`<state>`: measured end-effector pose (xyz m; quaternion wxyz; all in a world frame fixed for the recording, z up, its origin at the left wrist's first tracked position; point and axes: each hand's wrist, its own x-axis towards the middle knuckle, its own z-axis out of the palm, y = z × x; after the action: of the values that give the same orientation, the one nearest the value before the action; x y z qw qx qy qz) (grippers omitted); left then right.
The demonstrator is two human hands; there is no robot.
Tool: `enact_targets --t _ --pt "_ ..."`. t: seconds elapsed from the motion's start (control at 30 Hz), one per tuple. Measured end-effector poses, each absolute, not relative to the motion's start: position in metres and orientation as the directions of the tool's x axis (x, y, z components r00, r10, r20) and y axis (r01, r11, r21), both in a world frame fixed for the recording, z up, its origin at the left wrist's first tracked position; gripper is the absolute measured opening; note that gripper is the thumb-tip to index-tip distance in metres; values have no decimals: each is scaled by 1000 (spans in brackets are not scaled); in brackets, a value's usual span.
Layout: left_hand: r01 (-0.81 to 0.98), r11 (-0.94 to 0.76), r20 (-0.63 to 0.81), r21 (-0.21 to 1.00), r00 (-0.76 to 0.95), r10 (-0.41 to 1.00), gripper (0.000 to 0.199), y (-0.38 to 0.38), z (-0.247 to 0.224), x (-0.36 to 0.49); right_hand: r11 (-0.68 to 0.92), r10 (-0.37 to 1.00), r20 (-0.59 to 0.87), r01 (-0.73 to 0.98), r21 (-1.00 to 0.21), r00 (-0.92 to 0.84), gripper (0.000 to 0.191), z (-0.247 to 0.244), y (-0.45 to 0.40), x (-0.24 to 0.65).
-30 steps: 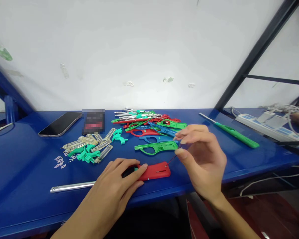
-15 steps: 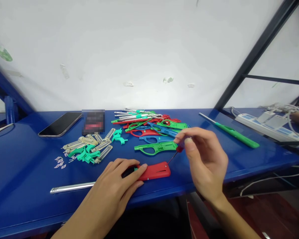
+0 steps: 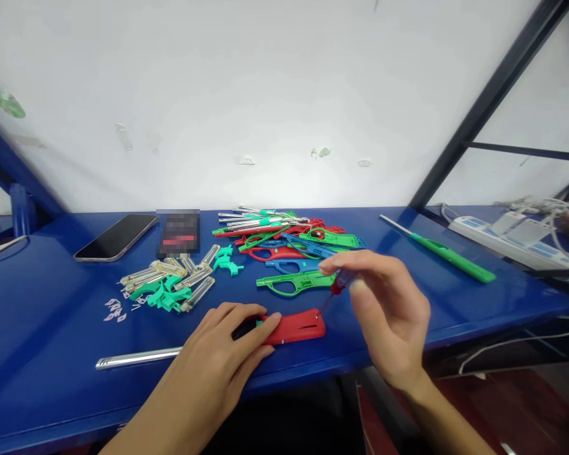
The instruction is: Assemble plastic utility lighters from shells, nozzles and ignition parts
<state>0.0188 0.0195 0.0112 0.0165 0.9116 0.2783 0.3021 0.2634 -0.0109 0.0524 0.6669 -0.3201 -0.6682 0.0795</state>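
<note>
Worktop: blue, glossy, its rear edge along a pale wall that carries several peeled patches and 1 green smear at far left. Dark slanted post at right; blue frame at left. Red casing lies near the front edge of the worktop, right of centre. Left hand is curled over its left part, gripping it against the surface; a silver tube extends leftward from under this hand, any join covered. Right hand grips a screwdriver with thumb and fingers, shaft tilted, tip at the casing's right end. Behind: a heap of green, red and blue half-shells, with metal rods at its rear. Left of the heap: clear tubes mixed with teal pieces, small whitish bits beside them. Further back, 1 phone and 1 pixelated dark item. Right side: 1 green lighter, lying diagonally; beyond it a white power strip with loose cables. Below the worktop, dark red floor and a white cable.
</note>
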Motion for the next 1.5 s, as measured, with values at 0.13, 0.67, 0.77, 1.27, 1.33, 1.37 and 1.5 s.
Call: enact_targets --t 0.13,0.67,0.77,1.27,1.33,1.37,1.5 --pt "499 -844 541 196 663 517 32 20 11 19 818 413 899 374 -436 144 21 54 -8 264" --pt "499 -845 547 195 660 516 34 20 9 18 748 584 805 315 -584 107 43 53 -13 264" --pt "496 -845 546 199 660 516 34 21 9 18 787 556 830 290 -544 47 29 52 -13 265" --pt "524 -829 528 194 656 538 34 19 11 17 462 874 448 612 -642 -189 17 98 -59 296" --pt "529 -828 531 186 655 538 35 19 11 17 321 936 308 765 -558 -169 20 94 -54 296" --pt "529 -829 533 181 656 535 35 19 10 17 265 951 276 817 -511 -135 26 89 -49 294" --pt "533 -832 553 152 652 519 35 20 8 17 211 967 191 948 -238 -167 39 64 -22 279"
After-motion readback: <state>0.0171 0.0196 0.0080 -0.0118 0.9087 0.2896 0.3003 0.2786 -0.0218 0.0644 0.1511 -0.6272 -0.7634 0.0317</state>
